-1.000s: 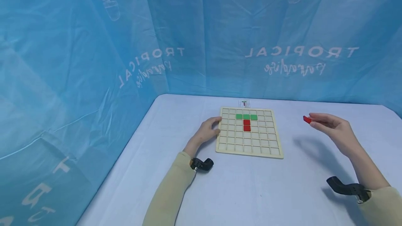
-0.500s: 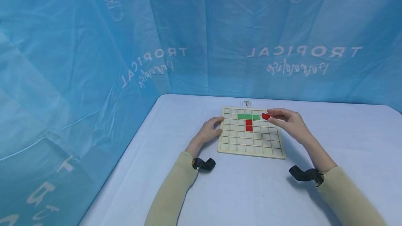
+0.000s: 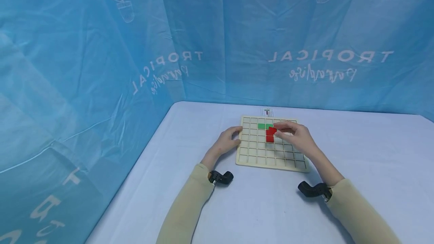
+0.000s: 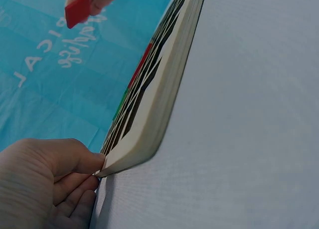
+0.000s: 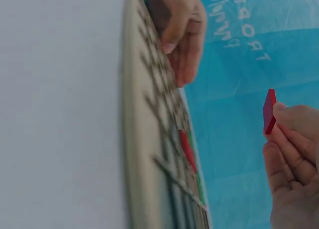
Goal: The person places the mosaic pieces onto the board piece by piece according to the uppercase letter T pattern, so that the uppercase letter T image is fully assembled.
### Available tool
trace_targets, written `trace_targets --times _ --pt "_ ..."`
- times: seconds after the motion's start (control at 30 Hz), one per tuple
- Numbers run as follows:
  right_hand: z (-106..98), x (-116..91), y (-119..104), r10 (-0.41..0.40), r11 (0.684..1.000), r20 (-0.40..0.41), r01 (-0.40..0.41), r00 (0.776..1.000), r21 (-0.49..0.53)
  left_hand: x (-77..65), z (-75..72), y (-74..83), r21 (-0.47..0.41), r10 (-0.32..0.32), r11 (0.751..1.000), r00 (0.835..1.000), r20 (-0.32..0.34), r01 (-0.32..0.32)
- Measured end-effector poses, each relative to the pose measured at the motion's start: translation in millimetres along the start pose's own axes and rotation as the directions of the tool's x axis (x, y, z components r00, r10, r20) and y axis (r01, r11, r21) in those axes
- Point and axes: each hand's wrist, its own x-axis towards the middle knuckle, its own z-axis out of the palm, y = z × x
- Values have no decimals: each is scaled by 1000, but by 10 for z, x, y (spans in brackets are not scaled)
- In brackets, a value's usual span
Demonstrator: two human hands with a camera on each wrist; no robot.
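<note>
My right hand [image 3: 298, 138] pinches a red tile [image 3: 272, 131] between thumb and fingertips, over the upper middle of a pale wooden grid board [image 3: 251, 153]. The right wrist view shows this red tile [image 5: 269, 112] tilted and raised clear of the board. A green tile [image 3: 262, 126] lies in an upper row; the right hand and held tile partly cover that row. Below the held tile, a red tile [image 3: 269, 139] sits in a cell. My left hand [image 3: 225, 141] grips the board's left edge, its thumb [image 4: 92, 161] touching the rim in the left wrist view.
A small printed card [image 3: 267, 112] with a T-shaped pattern lies just behind the board. White cloth [image 3: 244, 206] covers the table. Blue printed curtains [image 3: 237, 37] hang behind and to the left. Each wrist carries a black camera mount [image 3: 222, 178].
My right hand has moved left from beside the board to above its middle, carrying the red tile. The left hand stays on the board's left edge.
</note>
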Motion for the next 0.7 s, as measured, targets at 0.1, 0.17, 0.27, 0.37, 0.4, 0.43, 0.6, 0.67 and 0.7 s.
trace_targets --times 0.1,0.17,0.27,0.37,0.4,0.43,0.6,0.67,0.7 --pt "37 -25 68 -31 999 17 31 999 16 -4 3 5 2 -2 1000 1000 3 2" --pt "56 -40 112 -51 998 33 50 998 23 -3 5 12 3 0 1000 1000 2 0" --pt "88 -74 163 -52 999 52 51 997 9 0 12 21 4 5 1000 1000 0 -5" --pt "125 -108 228 -36 998 59 38 998 -40 5 18 24 7 9 1000 1000 3 -9" --pt "136 -118 248 -33 998 61 37 998 -56 4 18 24 5 9 1000 1000 3 -9" --pt "148 -128 268 -33 996 61 38 998 -75 2 18 23 5 9 1000 1000 3 -9" --pt "200 -152 353 -99 986 72 108 992 -124 -24 4 18 -6 -2 1000 1000 2 2" --pt "219 -149 371 -134 979 80 144 988 -142 -32 -6 16 -12 -6 1000 1000 2 6" --pt "225 -145 378 -151 975 84 162 985 -152 -34 -10 15 -14 -7 1000 1000 2 7"
